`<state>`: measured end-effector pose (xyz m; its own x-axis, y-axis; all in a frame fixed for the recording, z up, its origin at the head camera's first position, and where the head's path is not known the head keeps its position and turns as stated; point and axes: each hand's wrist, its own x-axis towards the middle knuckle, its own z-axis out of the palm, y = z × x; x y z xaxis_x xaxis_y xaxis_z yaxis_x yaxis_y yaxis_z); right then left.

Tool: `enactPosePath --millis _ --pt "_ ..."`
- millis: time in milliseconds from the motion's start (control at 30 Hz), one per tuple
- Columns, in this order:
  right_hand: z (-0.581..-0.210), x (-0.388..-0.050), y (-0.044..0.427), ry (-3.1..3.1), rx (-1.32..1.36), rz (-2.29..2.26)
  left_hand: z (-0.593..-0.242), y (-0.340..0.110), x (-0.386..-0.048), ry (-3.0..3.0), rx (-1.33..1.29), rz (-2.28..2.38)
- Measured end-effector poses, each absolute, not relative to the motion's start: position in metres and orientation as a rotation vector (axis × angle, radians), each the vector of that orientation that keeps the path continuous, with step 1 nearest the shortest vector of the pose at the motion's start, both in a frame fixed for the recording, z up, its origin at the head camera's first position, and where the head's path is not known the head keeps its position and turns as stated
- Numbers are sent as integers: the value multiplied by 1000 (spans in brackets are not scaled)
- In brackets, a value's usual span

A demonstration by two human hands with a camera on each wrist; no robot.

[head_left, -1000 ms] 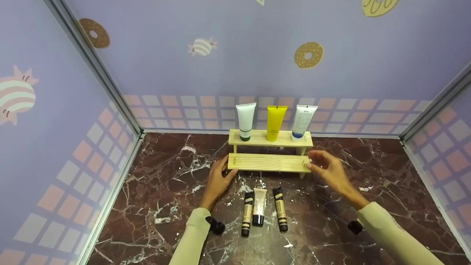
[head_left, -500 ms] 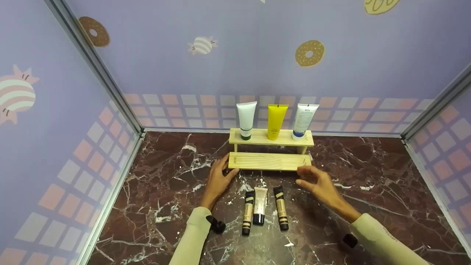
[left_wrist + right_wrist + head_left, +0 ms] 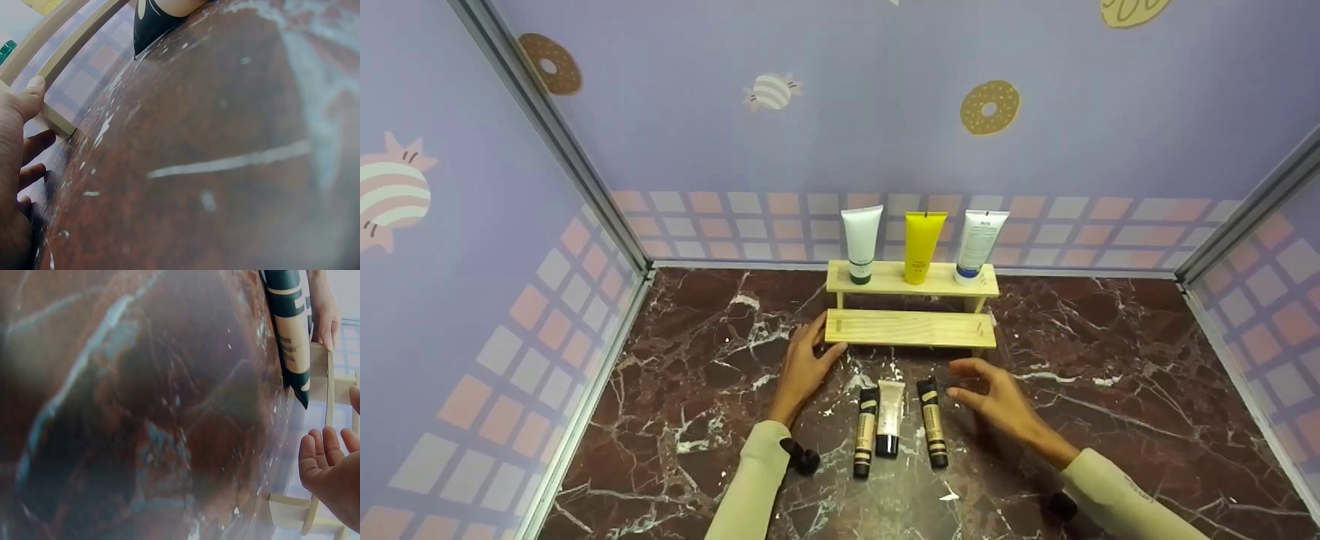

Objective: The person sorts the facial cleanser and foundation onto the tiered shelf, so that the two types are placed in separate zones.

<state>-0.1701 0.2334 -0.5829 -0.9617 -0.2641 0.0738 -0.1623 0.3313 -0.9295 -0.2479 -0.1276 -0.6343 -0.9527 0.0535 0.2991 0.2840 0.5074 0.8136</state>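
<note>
A two-tier wooden stand is at the back of the table. My left hand holds its lower left end, thumb at the front edge and fingers at the side; the left wrist view shows the thumb against the wood. Before the stand lie two black-and-beige tubes, a left one and a right one, with a pearly tube with a black cap between them. My right hand hovers just right of the right-hand tube, fingers parted and holding nothing.
On the upper tier stand a white tube with a green cap, a yellow tube and a white tube with a blue band. Behind the dark marbled table rises a patterned wall.
From the stand's right end, my right hand has moved down and left, to beside the right black-and-beige tube. My left hand stays at the stand's left end.
</note>
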Motion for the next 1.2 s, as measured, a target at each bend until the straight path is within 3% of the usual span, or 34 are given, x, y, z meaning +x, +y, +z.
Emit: enactPosePath --millis 1200 --pt "-607 -159 203 2590 -441 -1547 -640 -130 -250 -2474 -326 -1406"
